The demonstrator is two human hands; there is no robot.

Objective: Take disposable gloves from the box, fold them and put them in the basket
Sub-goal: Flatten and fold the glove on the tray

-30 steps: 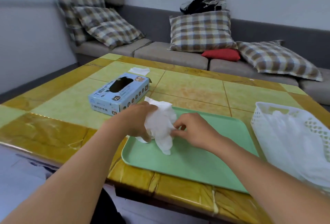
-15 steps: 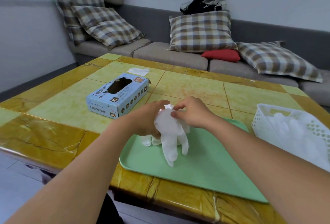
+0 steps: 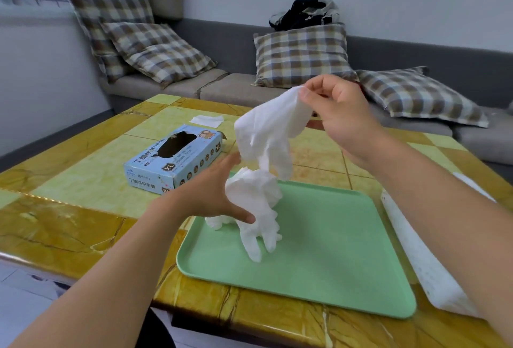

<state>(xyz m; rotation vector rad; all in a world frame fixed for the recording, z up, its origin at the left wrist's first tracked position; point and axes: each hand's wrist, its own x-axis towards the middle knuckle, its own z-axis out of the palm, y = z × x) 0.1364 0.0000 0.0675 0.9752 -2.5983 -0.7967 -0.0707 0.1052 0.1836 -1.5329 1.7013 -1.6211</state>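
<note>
1. My right hand (image 3: 337, 114), upper centre, pinches the upper glove (image 3: 270, 134) by its cuff.
2. My left hand (image 3: 211, 195), fingers straight, touches the lower glove (image 3: 256, 206) over the green tray (image 3: 347, 250).
3. Glove box (image 3: 173, 159) centre left; basket (image 3: 410, 250) at right edge.

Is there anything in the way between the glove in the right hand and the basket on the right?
Nothing visible blocks it. The right hand pinches the upper glove in the air above the green tray. The white basket lies at the tray's right edge, partly hidden by the right forearm.
</note>
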